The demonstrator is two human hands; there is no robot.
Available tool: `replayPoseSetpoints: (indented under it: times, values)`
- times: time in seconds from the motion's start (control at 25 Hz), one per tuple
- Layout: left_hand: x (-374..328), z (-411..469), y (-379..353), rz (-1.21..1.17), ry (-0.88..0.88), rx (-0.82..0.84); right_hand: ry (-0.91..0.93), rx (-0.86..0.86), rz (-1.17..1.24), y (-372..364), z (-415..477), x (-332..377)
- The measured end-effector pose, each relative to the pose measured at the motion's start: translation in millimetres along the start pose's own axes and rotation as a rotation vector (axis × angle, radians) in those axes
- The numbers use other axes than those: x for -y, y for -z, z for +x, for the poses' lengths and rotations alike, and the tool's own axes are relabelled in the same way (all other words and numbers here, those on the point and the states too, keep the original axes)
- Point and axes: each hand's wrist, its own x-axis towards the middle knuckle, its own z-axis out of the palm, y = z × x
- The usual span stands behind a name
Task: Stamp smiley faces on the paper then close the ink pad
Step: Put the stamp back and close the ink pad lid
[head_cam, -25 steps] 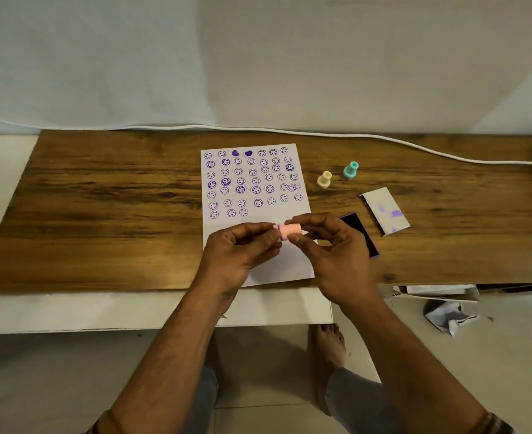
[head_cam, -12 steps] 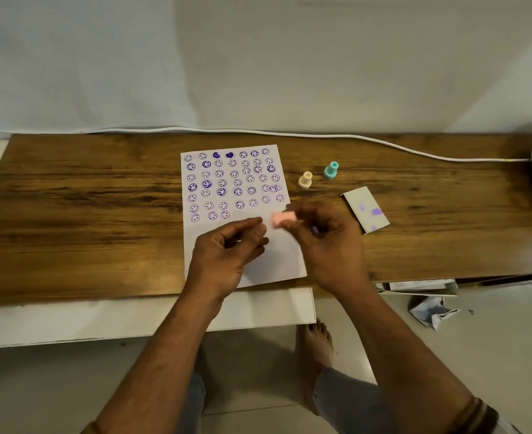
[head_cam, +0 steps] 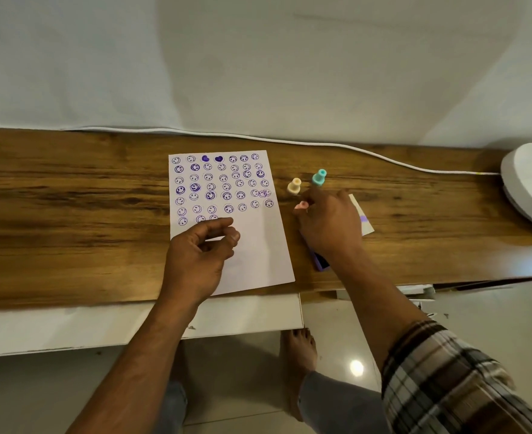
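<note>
A white paper [head_cam: 258,255] lies on the wooden table [head_cam: 70,214], its upper part covered with purple smiley stamps. My left hand [head_cam: 199,255] rests over the paper's lower left, fingers loosely curled, holding nothing. My right hand [head_cam: 329,223] is to the right of the paper and pinches a small pink stamp [head_cam: 301,205] at its fingertips, low near the table. The open ink pad [head_cam: 321,261] lies mostly hidden under my right wrist. Its white lid [head_cam: 363,220], stained purple, pokes out beyond my hand.
A cream stamp [head_cam: 294,185] and a teal stamp [head_cam: 319,177] stand upright just beyond my right hand. A white cable [head_cam: 368,151] runs along the table's back edge to a white round object [head_cam: 530,183] at the far right.
My right hand has carried the pink stamp away from my left hand, rightward off the paper toward the other stamps. My left hand let go and stayed over the paper.
</note>
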Motion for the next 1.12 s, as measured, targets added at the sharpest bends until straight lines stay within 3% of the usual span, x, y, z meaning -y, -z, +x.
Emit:
replayPoseSetpoints:
  times: [0.12,0.28,0.48,0.68,0.92,1.12]
  values:
    - [1.0,1.6,2.0,-0.023,-0.021,-0.006,-0.199,-0.096,0.174,18.2,1.6,-20.7]
    - [0.0,0.8,1.2,-0.033,-0.013,-0.024,-0.325,0.050,-0.042,28.3,5.3,-53.9]
    - [-1.2,-1.1,-3.9,-0.007,-0.010,-0.023,-0.346,0.003,0.007,34.1,4.9,-48.6]
    - [-1.4,1.4,0.1,-0.014,0.001,-0.047,-0.401,-0.083,0.265,48.2,-34.9,-35.2]
    - [-2.8,-2.6,-5.8,0.038,-0.011,-0.044,-0.267,-0.013,0.025,18.9,-65.3,-8.7]
    - [-2.8,-0.1,-5.8,0.033,-0.018,-0.028,-0.258,-0.049,0.028,10.4,-60.3,-22.0]
